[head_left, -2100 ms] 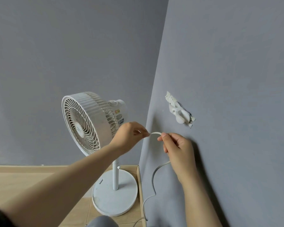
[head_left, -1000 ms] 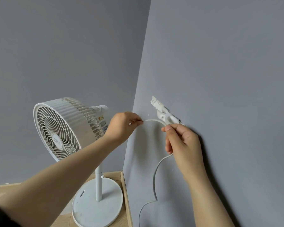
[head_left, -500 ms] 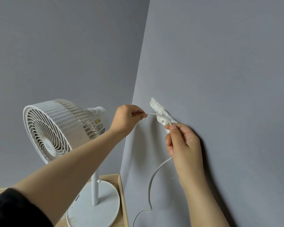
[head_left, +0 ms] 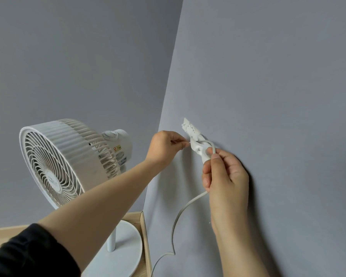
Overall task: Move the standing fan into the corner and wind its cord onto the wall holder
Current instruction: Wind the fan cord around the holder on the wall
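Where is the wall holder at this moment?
In the head view the wall holder is on the right-hand wall, just right of the corner, between the left hand and the right hand, with the cord looped over it.

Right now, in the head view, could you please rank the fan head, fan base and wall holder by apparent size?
1. fan head
2. fan base, though partly hidden by the left forearm
3. wall holder, clearly smallest

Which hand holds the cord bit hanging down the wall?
The right hand, below the wall holder: the cord drops from it. The left hand pinches the piece beside the holder.
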The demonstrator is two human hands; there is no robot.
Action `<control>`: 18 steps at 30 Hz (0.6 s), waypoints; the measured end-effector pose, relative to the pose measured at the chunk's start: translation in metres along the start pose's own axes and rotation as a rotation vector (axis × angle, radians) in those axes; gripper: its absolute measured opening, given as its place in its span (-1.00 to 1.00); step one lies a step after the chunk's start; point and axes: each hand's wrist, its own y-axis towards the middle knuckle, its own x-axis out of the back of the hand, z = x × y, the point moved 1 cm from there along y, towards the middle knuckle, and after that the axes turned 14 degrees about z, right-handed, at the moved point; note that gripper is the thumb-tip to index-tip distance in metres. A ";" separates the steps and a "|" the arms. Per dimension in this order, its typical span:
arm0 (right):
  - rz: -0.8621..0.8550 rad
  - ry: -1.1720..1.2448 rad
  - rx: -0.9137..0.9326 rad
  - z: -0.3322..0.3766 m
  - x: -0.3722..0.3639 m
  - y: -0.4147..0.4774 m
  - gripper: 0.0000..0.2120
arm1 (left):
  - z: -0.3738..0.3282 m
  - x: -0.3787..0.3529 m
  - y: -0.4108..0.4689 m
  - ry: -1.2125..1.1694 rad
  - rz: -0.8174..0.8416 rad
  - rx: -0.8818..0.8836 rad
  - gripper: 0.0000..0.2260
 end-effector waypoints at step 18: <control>-0.282 0.280 -0.096 -0.015 -0.004 -0.028 -0.77 | -0.002 0.002 -0.026 0.137 -0.076 -0.102 -0.88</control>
